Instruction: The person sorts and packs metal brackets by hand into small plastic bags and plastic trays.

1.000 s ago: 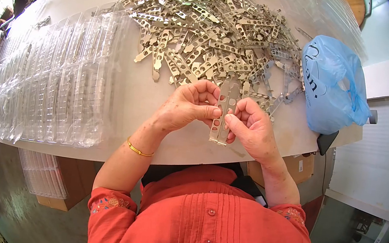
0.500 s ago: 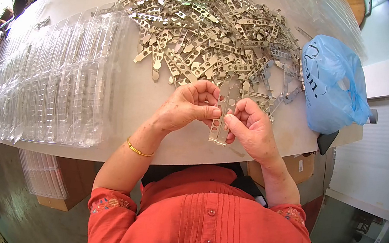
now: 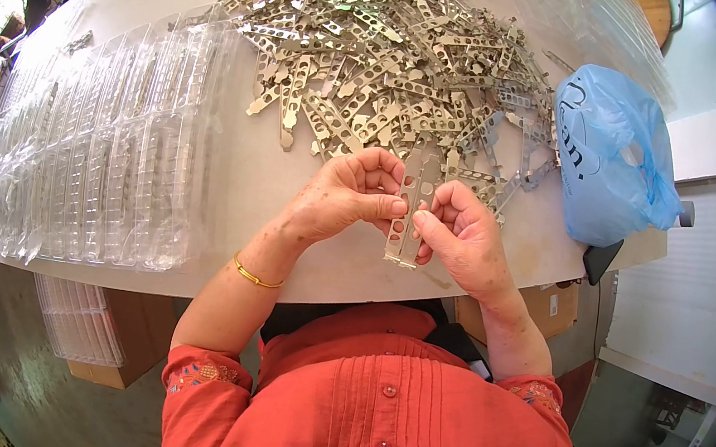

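Between my thumb and fingers, my left hand [image 3: 345, 196] pinches a thin metal bracket [image 3: 396, 233] with a row of cut-out holes. My right hand [image 3: 466, 239] is closed in a pinch on a second metal bracket [image 3: 411, 246], right beside the first. Both brackets stand lengthwise, close together, over the front part of the table [image 3: 323, 274]. Just beyond my fingers spreads a large heap of similar loose metal brackets [image 3: 397, 74]. Parts of the held brackets are hidden behind my thumbs.
Clear plastic trays [image 3: 104, 142] filled with brackets lie to the left. A blue plastic bag [image 3: 610, 158] sits on the right, with a dark phone-like object [image 3: 601, 261] at the table edge below it. More clear plastic [image 3: 587, 27] lies at the back right.
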Tool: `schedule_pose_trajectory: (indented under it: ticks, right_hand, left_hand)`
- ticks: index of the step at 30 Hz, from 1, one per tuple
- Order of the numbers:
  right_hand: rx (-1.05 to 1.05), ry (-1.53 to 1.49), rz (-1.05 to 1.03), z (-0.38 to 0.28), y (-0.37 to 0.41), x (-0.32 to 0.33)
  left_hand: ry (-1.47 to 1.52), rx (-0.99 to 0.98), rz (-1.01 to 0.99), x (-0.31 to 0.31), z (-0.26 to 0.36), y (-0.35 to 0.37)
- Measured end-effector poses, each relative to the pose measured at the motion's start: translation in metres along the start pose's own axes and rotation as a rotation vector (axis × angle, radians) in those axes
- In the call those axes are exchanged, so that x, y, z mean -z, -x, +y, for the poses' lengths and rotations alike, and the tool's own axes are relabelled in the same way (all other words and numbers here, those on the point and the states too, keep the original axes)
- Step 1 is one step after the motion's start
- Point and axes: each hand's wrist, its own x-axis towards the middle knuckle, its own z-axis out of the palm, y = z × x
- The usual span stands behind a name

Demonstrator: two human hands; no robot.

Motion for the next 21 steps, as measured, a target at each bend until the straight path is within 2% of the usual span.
schedule_pose_trajectory:
  ticks: [21]
  right_hand:
    - [-0.001,0.002,0.006,-0.0003,0.0001,-0.0005]
  left_hand:
    - [0.000,-0.006,0.002,0.0003,-0.0013,-0.0001]
